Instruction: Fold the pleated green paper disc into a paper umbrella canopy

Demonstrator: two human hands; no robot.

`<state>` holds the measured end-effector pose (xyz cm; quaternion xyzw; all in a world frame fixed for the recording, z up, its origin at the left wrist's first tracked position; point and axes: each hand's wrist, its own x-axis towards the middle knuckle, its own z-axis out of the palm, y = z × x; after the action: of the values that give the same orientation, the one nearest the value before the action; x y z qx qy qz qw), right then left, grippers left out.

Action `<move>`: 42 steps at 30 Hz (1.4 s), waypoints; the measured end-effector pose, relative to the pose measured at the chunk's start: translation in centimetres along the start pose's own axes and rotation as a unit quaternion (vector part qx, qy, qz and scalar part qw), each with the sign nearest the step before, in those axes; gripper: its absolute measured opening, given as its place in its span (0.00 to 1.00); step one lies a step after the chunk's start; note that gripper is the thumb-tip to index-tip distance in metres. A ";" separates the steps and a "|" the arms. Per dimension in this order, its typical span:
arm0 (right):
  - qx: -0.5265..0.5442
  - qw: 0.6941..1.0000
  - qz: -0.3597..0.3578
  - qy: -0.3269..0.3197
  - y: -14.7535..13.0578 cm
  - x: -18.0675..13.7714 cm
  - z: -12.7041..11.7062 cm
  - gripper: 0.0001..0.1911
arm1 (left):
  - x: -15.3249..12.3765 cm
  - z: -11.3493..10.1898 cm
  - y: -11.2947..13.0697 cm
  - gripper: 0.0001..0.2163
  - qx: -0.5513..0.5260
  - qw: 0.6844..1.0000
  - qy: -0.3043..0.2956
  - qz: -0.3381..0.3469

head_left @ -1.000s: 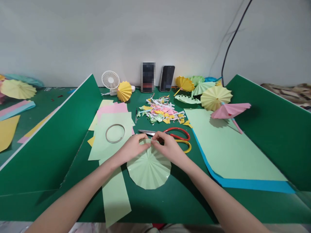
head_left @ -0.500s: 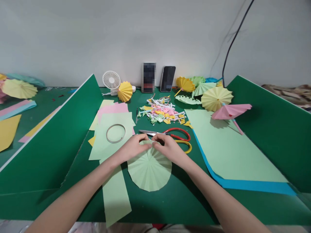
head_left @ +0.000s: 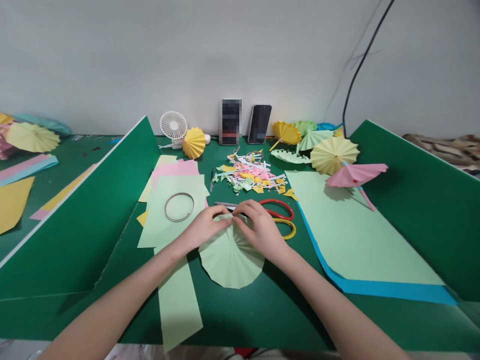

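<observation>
A pale green paper circle point(head_left: 229, 260) with radial creases lies on the green table point(head_left: 285, 310) in front of me. My left hand point(head_left: 205, 227) and my right hand point(head_left: 258, 226) meet at its far edge, fingers curled and pinching the paper there. Red and yellow scissors point(head_left: 275, 216) lie just behind my right hand. A metal ring point(head_left: 179, 206) rests on pale green sheets point(head_left: 168, 215) to the left of my left hand.
Paper scraps point(head_left: 252, 176) are heaped behind the scissors. Large green-on-blue sheets point(head_left: 356, 240) lie right, with a pink paper umbrella point(head_left: 355, 174) and yellow ones point(head_left: 333, 154) behind. A small fan point(head_left: 173, 126) and two phones point(head_left: 243, 122) stand by the wall. Green dividers point(head_left: 75, 225) flank both sides.
The circle's near edge has drawn slightly away from me, and my right hand has shifted a little over the paper. Both hands stay pinched at its far edge.
</observation>
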<state>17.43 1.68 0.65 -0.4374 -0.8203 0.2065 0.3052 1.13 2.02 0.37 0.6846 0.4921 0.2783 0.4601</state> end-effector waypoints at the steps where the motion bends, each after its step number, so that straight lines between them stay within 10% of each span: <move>1: 0.001 1.000 0.002 -0.002 0.0 0.0 0.0 0.05 | 0.0 0.0 0.0 0.06 0.002 1.000 -0.002 -0.001; 42: 0.080 0.990 0.118 -0.010 0.6 0.4 -0.1 0.09 | 0.2 -0.5 -0.1 0.05 0.015 0.999 -0.026 -0.024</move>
<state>17.67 2.36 0.52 -0.5029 -0.7468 0.3107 0.3046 0.75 2.34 0.49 0.6866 0.5005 0.2414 0.4688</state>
